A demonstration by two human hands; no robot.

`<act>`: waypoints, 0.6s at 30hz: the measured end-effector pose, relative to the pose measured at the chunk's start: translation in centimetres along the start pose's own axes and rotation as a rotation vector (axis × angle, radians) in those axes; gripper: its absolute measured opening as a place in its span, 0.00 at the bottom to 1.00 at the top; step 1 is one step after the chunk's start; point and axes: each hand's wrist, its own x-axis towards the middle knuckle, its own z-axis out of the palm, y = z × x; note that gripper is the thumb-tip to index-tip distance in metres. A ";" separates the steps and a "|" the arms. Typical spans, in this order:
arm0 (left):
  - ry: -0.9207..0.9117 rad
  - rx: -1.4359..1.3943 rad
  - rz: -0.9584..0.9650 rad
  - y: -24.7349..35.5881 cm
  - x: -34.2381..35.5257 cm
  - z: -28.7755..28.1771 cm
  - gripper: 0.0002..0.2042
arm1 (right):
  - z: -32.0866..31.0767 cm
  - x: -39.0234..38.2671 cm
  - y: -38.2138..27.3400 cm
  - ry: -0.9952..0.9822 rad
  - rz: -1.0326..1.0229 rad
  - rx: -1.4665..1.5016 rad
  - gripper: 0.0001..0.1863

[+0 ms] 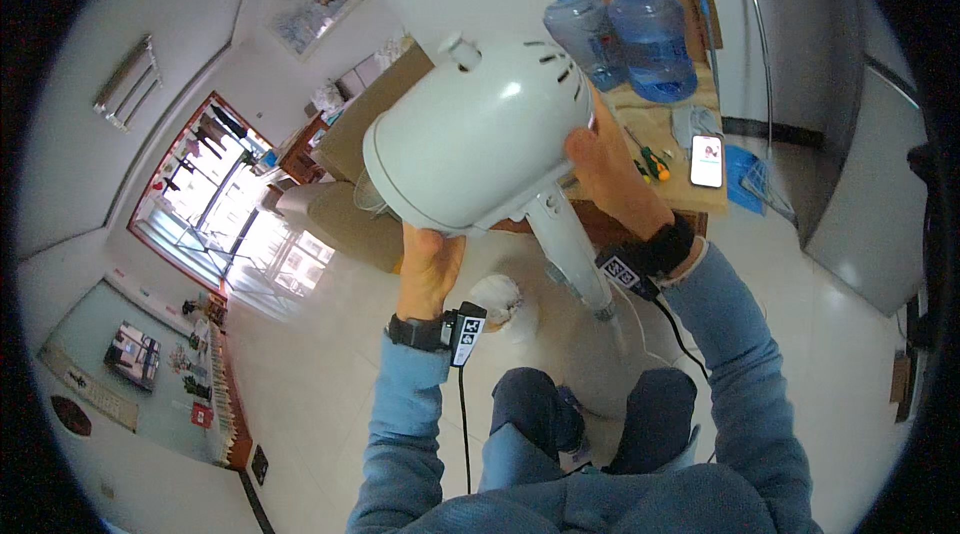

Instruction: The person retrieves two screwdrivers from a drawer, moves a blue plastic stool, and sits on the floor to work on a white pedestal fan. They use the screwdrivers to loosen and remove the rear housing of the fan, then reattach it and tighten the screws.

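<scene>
The left hand (428,269) bears up the low front edge of a white rounded housing (470,144), its thumb side against the edge and its fingertips hidden. The right hand (610,159) is spread against the housing's right side, below the dark vent slots, and is bent round it; its far fingers are out of sight too. Between them the hands have hold of the housing, which is raised in front of the person and tilted, with a knob (462,52) on top and a pale neck (575,249) slanting down to the right.

Each wrist wears a dark strap with a white tag, the left tag (467,332) and the right tag (622,272) printed with black blocky marks.

Beyond the right hand, a table (688,196) holds a phone (706,161), its white screen lit with a small picture, and hand tools (652,166) with green and orange handles. Behind stand two blue-capped water jugs (650,39); small print on them is too blurred to read. Far left, a pale wall scroll (95,389) bears dark characters, too small to make out.
</scene>
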 end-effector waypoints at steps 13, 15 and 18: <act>0.068 -0.117 0.133 -1.0 -0.3 3.8 0.45 | -0.1 -0.2 0.0 0.022 -0.016 -0.098 0.52; -0.007 -0.121 0.140 -1.3 -0.5 3.7 0.44 | -0.8 -0.2 0.4 -0.009 -0.011 -0.148 0.52; 0.119 -0.128 0.133 -1.5 -0.5 3.3 0.43 | -1.5 -0.2 1.0 -0.047 -0.064 -0.197 0.49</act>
